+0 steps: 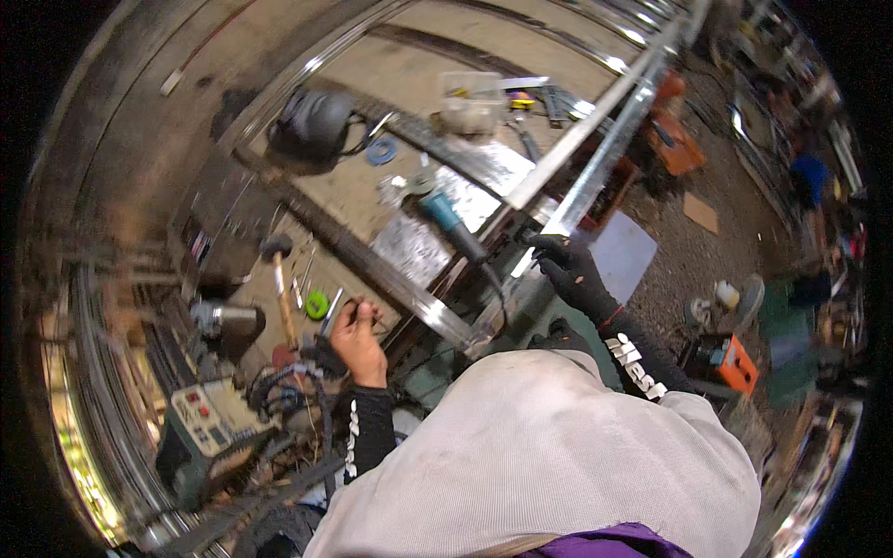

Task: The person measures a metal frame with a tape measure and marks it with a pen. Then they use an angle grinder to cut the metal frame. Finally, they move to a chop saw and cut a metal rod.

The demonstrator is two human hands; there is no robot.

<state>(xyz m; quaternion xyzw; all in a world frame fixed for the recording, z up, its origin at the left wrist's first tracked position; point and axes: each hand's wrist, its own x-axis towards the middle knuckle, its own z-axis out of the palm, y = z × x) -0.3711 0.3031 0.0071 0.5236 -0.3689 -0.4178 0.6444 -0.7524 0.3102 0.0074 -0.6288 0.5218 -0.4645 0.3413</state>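
My right hand [575,277], in a black glove, has its fingers closed around the near end of a long shiny metal bar [595,177] that slants away to the far right. My bare left hand [360,342] is raised with its fingers curled together. Whatever may be between those fingers is too small to make out. Close to its fingertips are a green round tape measure [317,304] and a wooden-handled mallet [282,293]. Between my hands and farther off, a teal angle grinder [446,219] lies beside the metal frame [358,260].
A dark welding helmet [312,126], a blue roll [380,151] and a clear plastic tub [470,102] lie within the frame. A welding machine [212,418] stands at the lower left. At the right are an orange case [677,144] and an orange-and-black box [735,365].
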